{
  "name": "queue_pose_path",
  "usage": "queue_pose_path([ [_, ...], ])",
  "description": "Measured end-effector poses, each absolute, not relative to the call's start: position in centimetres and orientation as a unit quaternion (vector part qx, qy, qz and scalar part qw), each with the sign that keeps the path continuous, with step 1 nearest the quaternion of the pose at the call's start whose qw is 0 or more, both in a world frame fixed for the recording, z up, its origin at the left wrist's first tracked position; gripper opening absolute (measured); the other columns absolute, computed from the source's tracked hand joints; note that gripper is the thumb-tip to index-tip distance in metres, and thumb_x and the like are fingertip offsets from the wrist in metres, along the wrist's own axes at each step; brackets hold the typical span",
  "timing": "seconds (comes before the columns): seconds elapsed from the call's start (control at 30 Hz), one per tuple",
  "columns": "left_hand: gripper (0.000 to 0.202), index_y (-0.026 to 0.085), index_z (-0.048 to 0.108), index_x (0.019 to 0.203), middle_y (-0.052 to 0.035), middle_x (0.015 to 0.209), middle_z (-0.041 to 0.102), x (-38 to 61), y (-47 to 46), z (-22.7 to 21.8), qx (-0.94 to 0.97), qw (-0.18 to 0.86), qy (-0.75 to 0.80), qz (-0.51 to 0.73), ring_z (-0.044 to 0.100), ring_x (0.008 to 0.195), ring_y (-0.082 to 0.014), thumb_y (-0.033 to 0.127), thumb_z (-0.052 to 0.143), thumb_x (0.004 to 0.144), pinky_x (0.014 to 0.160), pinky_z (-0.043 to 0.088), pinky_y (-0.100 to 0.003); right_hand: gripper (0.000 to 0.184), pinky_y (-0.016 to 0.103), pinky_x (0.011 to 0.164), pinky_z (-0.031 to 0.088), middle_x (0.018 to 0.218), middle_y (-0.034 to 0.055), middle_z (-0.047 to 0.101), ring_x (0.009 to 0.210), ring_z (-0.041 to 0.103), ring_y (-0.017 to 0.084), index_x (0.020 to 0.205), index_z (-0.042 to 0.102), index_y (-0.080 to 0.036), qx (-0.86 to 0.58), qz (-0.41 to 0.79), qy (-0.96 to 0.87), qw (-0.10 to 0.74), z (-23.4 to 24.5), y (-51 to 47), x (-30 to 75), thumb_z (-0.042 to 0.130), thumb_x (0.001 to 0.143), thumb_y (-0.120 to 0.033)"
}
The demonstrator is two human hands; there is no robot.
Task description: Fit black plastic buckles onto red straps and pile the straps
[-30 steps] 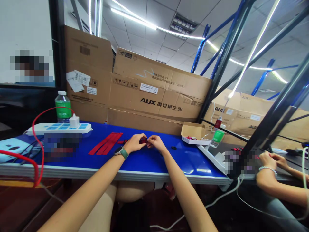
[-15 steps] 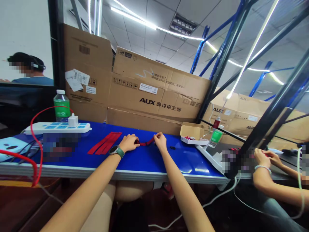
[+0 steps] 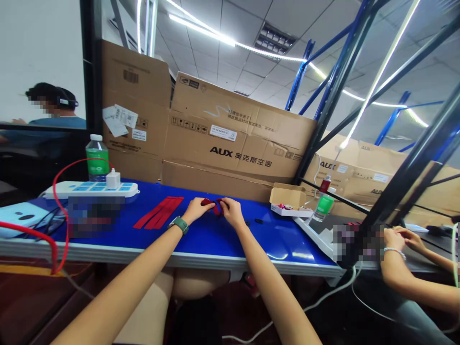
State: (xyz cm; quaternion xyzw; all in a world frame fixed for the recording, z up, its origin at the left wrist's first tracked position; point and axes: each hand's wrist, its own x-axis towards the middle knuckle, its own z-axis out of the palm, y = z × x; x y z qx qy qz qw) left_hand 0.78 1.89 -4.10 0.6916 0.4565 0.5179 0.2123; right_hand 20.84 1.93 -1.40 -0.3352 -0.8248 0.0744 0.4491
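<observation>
The left hand [image 3: 196,210] and right hand [image 3: 230,212] both pinch a small red strap [image 3: 214,205] just above the blue table [image 3: 283,244]. Flat red strips [image 3: 158,212] lie left of the strap, and an open cardboard box [image 3: 287,199] sits right of it.

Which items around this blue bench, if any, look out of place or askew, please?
The upper AUX carton sits tilted on the carton below, and a red cable loops loosely over the bench edge.

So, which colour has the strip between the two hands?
The strip is dark red, clearest in the head view.
</observation>
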Motion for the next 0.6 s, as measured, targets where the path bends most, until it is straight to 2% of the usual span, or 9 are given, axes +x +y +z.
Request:
queue_pose_path([
  [0.13, 0.02, 0.021, 0.078, 0.084, -0.0062, 0.083, 0.079, 0.7, 1.6, -3.8, 0.669, 0.165, 0.474, 0.547, 0.073, 0.083, -0.0265, 0.038, 0.07, 0.079, 0.078, 0.054, -0.034, 0.023, 0.027, 0.07, 0.043, 0.078, 0.0061, 0.07, 0.069, 0.061, 0.019, 0.09, 0.071, -0.02, -0.346, 0.037, -0.837, 0.422, -1.6, 1.6, 20.5, 0.05, 0.094, -0.028],
  [0.27, 0.018, 0.022, 0.076, 0.093, -0.0054, 0.094, 0.078, 0.8, 1.5, -3.8, 0.665, 0.162, 0.454, 0.57, 0.073, 0.09, -0.0248, 0.028, 0.07, 0.077, 0.086, 0.054, -0.036, 0.023, 0.025, 0.063, 0.039, 0.07, 0.0038, 0.067, 0.061, 0.057, 0.016, 0.083, 0.07, -0.02, -0.344, 0.052, -0.848, 0.4, -1.8, 1.6, 20.3, 0.05, 0.093, -0.026],
  [0.4, 0.015, 0.021, 0.073, 0.086, -0.0052, 0.089, 0.078, 0.9, 1.3, -3.6, 0.66, 0.159, 0.441, 0.587, 0.072, 0.086, -0.0238, 0.032, 0.072, 0.077, 0.081, 0.055, -0.035, 0.023, 0.024, 0.061, 0.038, 0.069, 0.0024, 0.068, 0.06, 0.057, 0.016, 0.083, 0.072, -0.02, -0.335, 0.079, -0.849, 0.401, -1.9, 1.5, 20.1, 0.051, 0.092, -0.028],
  [0.5, 0.02, 0.021, 0.074, 0.081, -0.0053, 0.085, 0.078, 1.0, 0.9, -3.2, 0.66, 0.149, 0.442, 0.589, 0.073, 0.084, -0.0246, 0.04, 0.073, 0.077, 0.08, 0.055, -0.035, 0.023, 0.024, 0.061, 0.038, 0.067, 0.0017, 0.068, 0.058, 0.057, 0.015, 0.08, 0.072, -0.02, -0.338, 0.087, -0.847, 0.401, -2.2, 1.6, 19.8, 0.053, 0.091, -0.03],
  [0.6, 0.024, 0.021, 0.076, 0.083, -0.0058, 0.086, 0.078, 1.2, 0.7, -3.1, 0.661, 0.181, 0.425, 0.591, 0.073, 0.085, -0.0259, 0.043, 0.076, 0.074, 0.081, 0.056, -0.036, 0.024, 0.025, 0.059, 0.037, 0.063, 0.0023, 0.066, 0.055, 0.055, 0.016, 0.073, 0.07, -0.021, -0.367, 0.078, -0.823, 0.426, -2.4, 1.8, 19.7, 0.055, 0.089, -0.032],
])
